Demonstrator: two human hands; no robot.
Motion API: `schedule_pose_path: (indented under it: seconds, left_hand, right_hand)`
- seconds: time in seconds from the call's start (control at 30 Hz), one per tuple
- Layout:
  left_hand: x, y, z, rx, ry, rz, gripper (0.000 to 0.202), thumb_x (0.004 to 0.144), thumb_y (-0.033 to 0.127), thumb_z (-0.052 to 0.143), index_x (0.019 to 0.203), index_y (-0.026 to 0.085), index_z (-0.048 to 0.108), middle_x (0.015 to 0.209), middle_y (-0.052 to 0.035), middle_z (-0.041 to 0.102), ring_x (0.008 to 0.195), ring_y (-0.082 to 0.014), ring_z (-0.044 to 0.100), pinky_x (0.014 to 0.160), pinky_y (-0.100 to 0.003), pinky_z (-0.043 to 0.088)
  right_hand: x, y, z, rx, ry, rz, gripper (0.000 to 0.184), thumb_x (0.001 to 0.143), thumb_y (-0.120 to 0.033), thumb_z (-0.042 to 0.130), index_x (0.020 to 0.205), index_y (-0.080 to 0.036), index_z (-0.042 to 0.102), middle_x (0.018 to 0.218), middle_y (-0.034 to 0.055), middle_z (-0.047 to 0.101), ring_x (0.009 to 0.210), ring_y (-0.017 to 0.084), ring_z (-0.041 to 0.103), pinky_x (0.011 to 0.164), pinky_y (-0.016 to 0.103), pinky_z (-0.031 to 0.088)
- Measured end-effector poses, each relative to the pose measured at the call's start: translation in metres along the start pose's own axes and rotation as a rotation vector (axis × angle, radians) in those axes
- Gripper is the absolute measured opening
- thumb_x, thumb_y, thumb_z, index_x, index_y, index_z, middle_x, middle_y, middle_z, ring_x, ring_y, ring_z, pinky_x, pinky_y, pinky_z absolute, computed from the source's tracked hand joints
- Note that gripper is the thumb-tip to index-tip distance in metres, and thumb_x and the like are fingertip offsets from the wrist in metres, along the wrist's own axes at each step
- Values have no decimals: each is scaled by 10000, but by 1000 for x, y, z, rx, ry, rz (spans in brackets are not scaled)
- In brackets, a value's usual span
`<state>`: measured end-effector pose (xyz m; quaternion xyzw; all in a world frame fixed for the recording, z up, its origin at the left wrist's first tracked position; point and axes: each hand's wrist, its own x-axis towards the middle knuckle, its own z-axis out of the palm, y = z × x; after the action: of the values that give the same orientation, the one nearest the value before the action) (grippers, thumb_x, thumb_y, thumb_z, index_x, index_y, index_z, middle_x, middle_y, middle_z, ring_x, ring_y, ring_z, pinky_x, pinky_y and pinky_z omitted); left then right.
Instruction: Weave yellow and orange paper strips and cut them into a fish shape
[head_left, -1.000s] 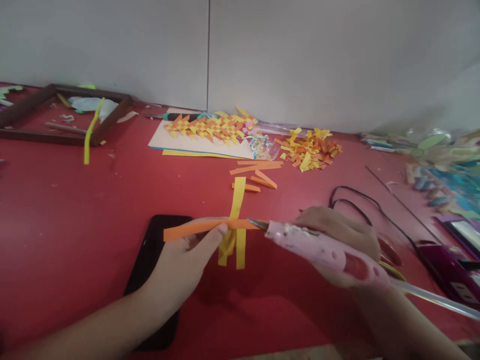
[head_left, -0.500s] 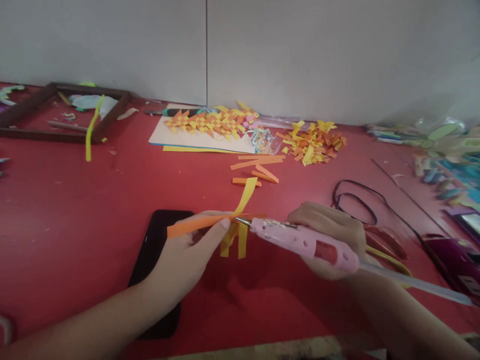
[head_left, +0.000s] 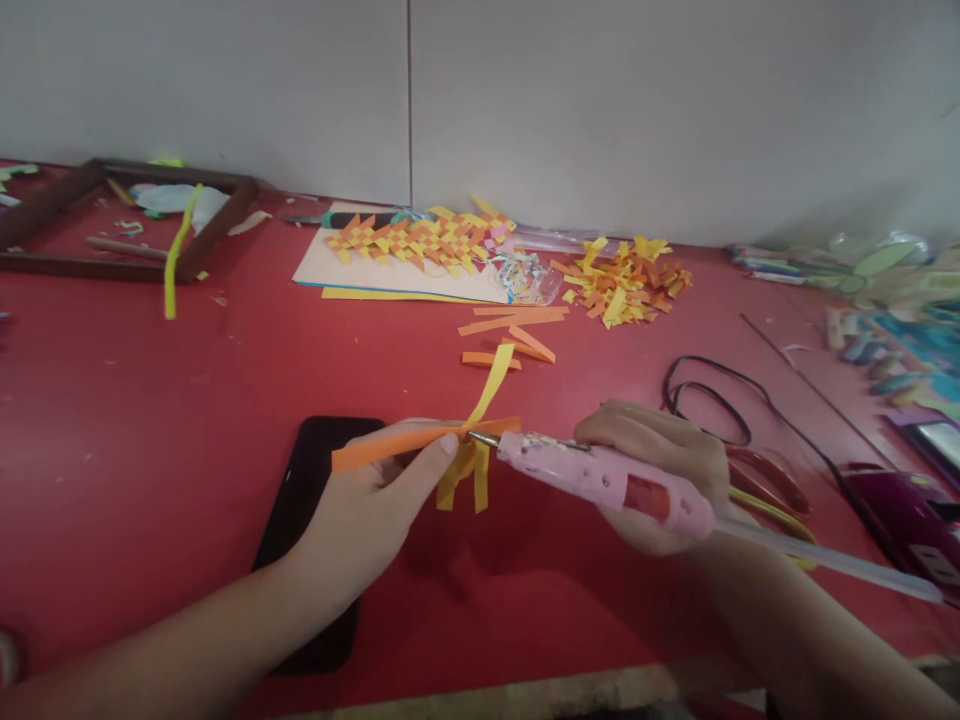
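Note:
Between the thumb and fingers of my left hand [head_left: 382, 500] is an orange paper strip [head_left: 382, 446], crossed with yellow paper strips [head_left: 491, 385] that stick up and hang below. My right hand [head_left: 667, 470] is wrapped round a pink hot glue gun [head_left: 600, 478], whose metal nozzle points left. The nozzle tip meets the strips just beside my left thumb, though I cannot tell whether glue is coming out. A clear glue stick [head_left: 832, 563] juts from the gun's rear. Part of a black phone [head_left: 322, 600] shows under my left hand and wrist.
Loose orange strips [head_left: 514, 317] lie beyond my hands. Behind them are a woven orange-yellow paper piece [head_left: 420, 240] on white sheets and a heap of paper scraps [head_left: 630, 280]. A wooden frame [head_left: 75, 266] lies at left; a black cable [head_left: 787, 430] and purple extension box [head_left: 907, 520] at right.
The orange strip's right end now tilts up a little above the glue gun. The nozzle stays at the strips, and both hands keep their grip. The whole view has shifted slightly.

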<state>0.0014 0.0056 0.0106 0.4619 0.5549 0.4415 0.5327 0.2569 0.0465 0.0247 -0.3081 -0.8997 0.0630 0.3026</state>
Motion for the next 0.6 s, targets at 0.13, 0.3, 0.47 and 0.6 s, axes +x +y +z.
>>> schedule_pose_path:
  seconds: [0.13,0.3,0.47,0.6]
  left_hand:
    - [0,0,-1,26,-24,21,176,892,375,635,873,267,772,835,17,769,741,-148,697,666,-219,559]
    - [2,-3,0,-11,14,16,173,858,378,677,893,243,778,875,-9,770,815,-179,707,731,-259,570]
    - [3,-7,3,-198,138,-136,228,791,409,730,867,197,770,885,-55,770,893,-240,718,778,-330,583]
    - [3,-6,2,-288,78,-198,264,776,430,744,882,189,755,934,-75,771,964,-274,711,818,-371,583]
  right_hand:
    - [3,-3,-1,-25,0,-1,138,763,-181,527,899,-194,547,676,18,575,560,140,498,523,289,409]
    - [0,1,-12,-124,23,5,148,779,-181,538,922,-219,546,682,20,603,565,149,544,523,286,434]
    - [-10,27,-29,-436,118,205,240,751,-185,572,978,-259,585,820,58,691,696,231,649,605,347,482]
    - [-17,62,-35,-583,-209,577,462,733,-178,533,1190,-210,592,1089,146,688,1046,361,636,864,502,472]
